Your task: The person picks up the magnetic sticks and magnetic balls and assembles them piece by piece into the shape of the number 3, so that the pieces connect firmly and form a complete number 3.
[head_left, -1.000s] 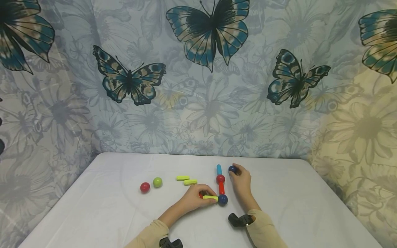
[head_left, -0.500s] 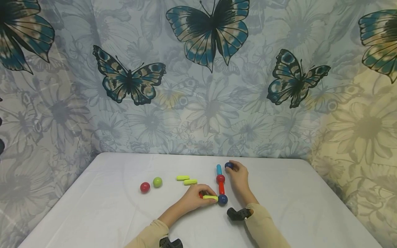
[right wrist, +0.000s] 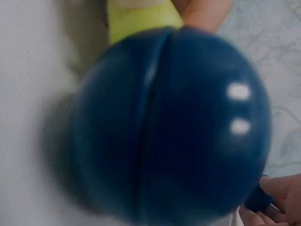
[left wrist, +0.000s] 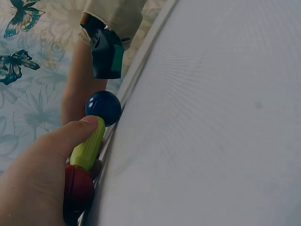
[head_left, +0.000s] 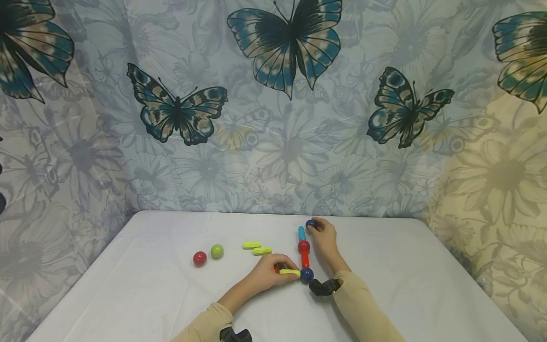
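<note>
My left hand (head_left: 271, 273) pinches a yellow-green rod (left wrist: 89, 148) between thumb and fingers. One end of that rod meets a dark blue ball (head_left: 306, 275); at the other end a red ball (left wrist: 79, 188) is partly hidden by the hand. From the blue ball a red rod (head_left: 305, 259) runs away to another red ball (head_left: 304, 246), and beyond it a light blue rod (head_left: 301, 233) points to the back. My right hand (head_left: 325, 237) holds a second dark blue ball (head_left: 310, 223) by the far tip of the light blue rod; whether they touch, I cannot tell.
Left of the hands, a loose red ball (head_left: 199, 258) and a green ball (head_left: 217, 251) lie on the white table (head_left: 128, 289). Two yellow-green rods (head_left: 252, 245) lie between them and the joined pieces. A butterfly-patterned cloth (head_left: 290, 180) hangs behind the table's back edge.
My right hand has moved left and toward the back with its blue ball, coming close to the light blue rod's far end. The left hand keeps its hold in the same place.
</note>
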A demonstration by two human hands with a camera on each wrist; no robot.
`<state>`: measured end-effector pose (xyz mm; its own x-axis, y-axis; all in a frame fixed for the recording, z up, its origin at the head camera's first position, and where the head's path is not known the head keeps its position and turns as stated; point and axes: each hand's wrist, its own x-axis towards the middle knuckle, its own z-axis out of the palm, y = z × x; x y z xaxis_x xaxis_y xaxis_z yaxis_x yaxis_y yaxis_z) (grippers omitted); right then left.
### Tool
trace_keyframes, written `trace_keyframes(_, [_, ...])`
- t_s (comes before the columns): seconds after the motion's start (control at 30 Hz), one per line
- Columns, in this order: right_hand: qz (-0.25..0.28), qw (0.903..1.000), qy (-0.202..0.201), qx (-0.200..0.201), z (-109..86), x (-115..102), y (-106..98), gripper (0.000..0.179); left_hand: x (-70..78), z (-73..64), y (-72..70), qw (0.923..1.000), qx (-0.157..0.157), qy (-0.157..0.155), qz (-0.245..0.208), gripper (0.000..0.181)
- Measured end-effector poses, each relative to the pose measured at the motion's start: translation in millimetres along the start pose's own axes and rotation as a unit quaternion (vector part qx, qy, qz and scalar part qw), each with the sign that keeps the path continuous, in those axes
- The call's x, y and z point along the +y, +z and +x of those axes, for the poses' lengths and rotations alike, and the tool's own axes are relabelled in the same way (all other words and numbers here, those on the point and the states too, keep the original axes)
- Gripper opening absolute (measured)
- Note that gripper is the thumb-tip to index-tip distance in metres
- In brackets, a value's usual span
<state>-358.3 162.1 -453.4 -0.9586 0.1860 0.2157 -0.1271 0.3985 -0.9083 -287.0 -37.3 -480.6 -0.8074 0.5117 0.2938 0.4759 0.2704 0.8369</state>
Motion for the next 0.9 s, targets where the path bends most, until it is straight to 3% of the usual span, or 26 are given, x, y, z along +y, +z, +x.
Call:
trace_keyframes(0.27, [-0.025, 0.9991, 0.034, -0.006, 5.0, -3.4, 5.0, 0.038, -0.3, -0.3, -0.4, 1.0000, -0.004, -0.003, -0.005, 0.014])
trace_keyframes(0.5, [-0.032, 0.9987, 0.039, -0.003, 7.6, -8.8, 7.6, 0.037, -0.6, -0.2, -1.8, 1.0000, -0.007, 0.004, 0.004, 0.014])
trace_keyframes(0.9, [0.014, 0.9963, 0.083, -0.017, 10.3, -14.8, 10.3, 0.038, 1.3, -0.4, -0.1, 1.0000, -0.001, 0.004, 0.000, 0.013])
